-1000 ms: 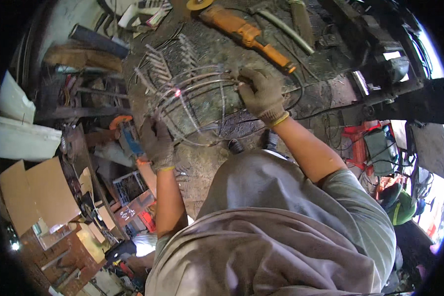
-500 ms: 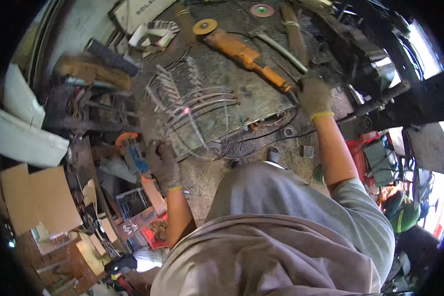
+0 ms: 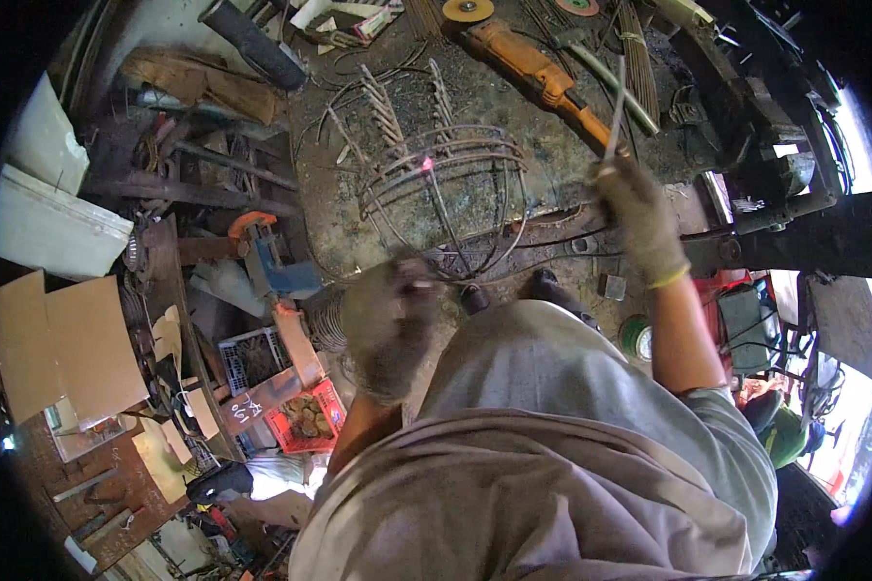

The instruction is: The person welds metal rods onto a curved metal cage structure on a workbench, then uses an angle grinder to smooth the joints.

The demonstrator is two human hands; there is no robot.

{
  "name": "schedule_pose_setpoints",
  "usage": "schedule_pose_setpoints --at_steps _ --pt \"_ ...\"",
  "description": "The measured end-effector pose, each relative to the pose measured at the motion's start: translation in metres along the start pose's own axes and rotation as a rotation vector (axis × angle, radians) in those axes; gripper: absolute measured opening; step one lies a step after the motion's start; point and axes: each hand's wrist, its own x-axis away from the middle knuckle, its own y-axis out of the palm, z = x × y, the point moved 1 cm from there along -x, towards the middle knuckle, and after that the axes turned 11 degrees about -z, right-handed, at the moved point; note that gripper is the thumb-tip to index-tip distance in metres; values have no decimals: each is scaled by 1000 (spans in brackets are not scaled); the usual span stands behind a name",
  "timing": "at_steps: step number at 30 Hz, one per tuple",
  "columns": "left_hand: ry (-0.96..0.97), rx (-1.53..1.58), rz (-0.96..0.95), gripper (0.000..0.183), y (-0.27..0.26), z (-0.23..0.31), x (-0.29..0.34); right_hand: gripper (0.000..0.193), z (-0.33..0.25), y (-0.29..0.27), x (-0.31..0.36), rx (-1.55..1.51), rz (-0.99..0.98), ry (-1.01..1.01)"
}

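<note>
A cage-like frame of bent metal rods (image 3: 446, 147) lies on the worktable (image 3: 339, 208), with a small red glowing spot on one curved bar. Twisted rods (image 3: 383, 111) stick out from its far side. My gloved right hand (image 3: 641, 213) is closed on a thin grey rod (image 3: 618, 108), which points away from me. Beyond that rod lies an orange angle grinder (image 3: 523, 60), and a hammer (image 3: 630, 100) with a pale handle is close by. My gloved left hand (image 3: 389, 334) hovers near the table's front edge, just nearer than the frame; motion smears its fingers.
A blue vise (image 3: 286, 271) stands left of the table. Red (image 3: 305, 421) and grey crates sit at lower left beside cardboard sheets (image 3: 92, 353). A dark metal beam (image 3: 775, 218) crosses the right side. Cables run along the table's front edge.
My left hand has moved right and toward me. My right hand now shows a thin rod raised from it. The whole view has shifted, with the table appearing farther up and right.
</note>
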Motion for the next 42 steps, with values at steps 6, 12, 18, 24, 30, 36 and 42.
schedule_pose_setpoints --at_steps 6,12,18,24,30,36,42 --pt "26 -245 -204 53 41 56 -38 26 -36 71 9 -65 -400 -98" --pt "-255 -279 -182 52 66 58 -22 24 -6 48 -18 52 -641 -364" --pt "-302 -285 -109 35 69 79 7 20 57 4 -78 603 -258 -439" --pt "-288 -393 22 28 73 104 14 33 65 19 -100 548 -258 -654" --pt "-422 -442 58 27 66 113 1 30 76 29 -107 526 -317 -591" --pt "-514 -535 -52 29 59 125 -37 29 77 29 -108 532 -335 -627" --pt "-591 -584 -104 33 65 128 -62 28 94 37 -109 545 -241 -674"
